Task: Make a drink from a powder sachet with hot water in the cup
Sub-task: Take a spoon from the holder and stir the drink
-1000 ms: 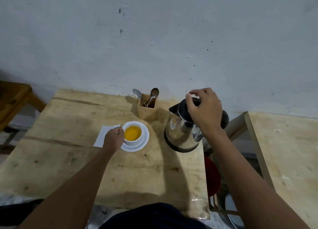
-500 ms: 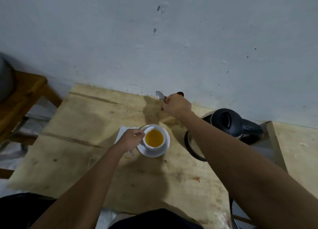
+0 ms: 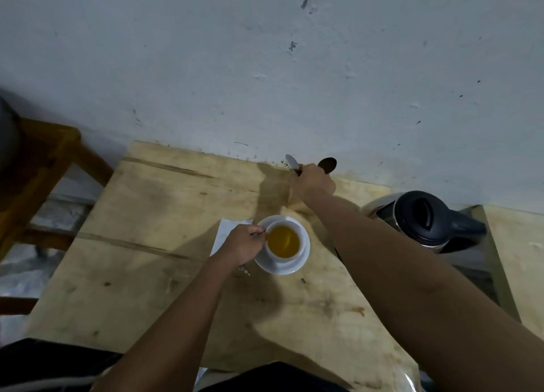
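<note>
A white cup (image 3: pixel 300 235) filled with orange-yellow liquid stands on a white saucer (image 3: pixel 304 257) in the middle of the wooden table (image 3: pixel 147 244). My left hand (image 3: pixel 243 244) grips the cup's handle on its left side. My right hand (image 3: pixel 313 184) reaches to the back of the table and closes on the spoons (image 3: pixel 326 165) that stick up from a holder; the holder itself is hidden by the hand. A steel kettle (image 3: pixel 424 218) with a black lid stands at the right edge of the table.
A white paper napkin or sachet (image 3: pixel 225 232) lies left of the saucer, partly under my left hand. The grey wall (image 3: pixel 265 68) rises right behind the table. A wooden stool (image 3: pixel 38 168) stands at the left, a second table (image 3: pixel 518 259) at the right.
My right hand let go of the kettle lid and moved left and back to the spoons. My left hand stayed at the cup's handle. The camera tilted down and rightward.
</note>
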